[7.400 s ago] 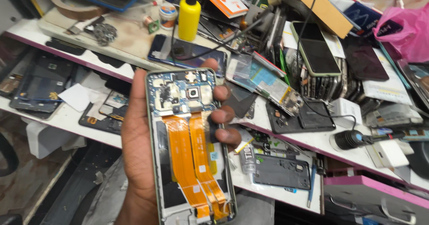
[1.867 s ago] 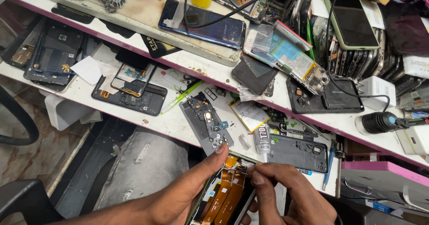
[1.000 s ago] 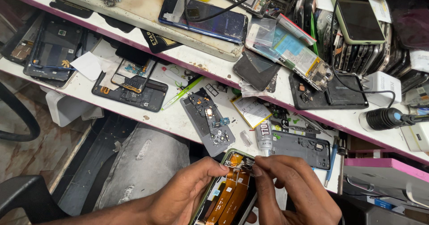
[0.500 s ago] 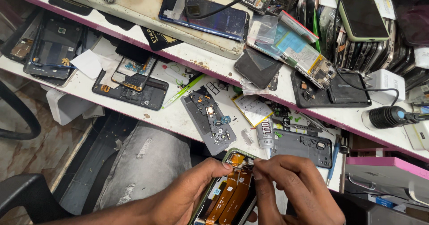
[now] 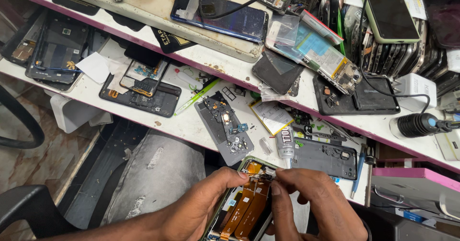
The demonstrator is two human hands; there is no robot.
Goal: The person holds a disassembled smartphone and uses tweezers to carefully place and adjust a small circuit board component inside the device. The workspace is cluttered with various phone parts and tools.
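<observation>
An opened phone (image 5: 244, 207) with orange flex cables showing lies over my lap, below the bench edge. My left hand (image 5: 199, 207) holds it by its left side, thumb near the top corner. My right hand (image 5: 311, 200) pinches at the phone's top right corner with thumb and forefinger; whether a small part sits between them cannot be told. A small grey glue tube (image 5: 286, 145) lies on the bench just above my fingers, beside a grey inner phone frame (image 5: 227, 128) and a dark back cover (image 5: 326, 157).
The white bench (image 5: 191, 121) with a pink edge strip is crowded with stripped phones, a dark phone (image 5: 223, 13) on the upper shelf, a black phone frame (image 5: 141, 92), a green stylus (image 5: 196, 97), cables and a black handheld tool (image 5: 421, 124). A black chair (image 5: 28, 212) stands lower left.
The phone went from held up in my left hand to lowered over my lap. My right hand came in and now pinches at its top right corner.
</observation>
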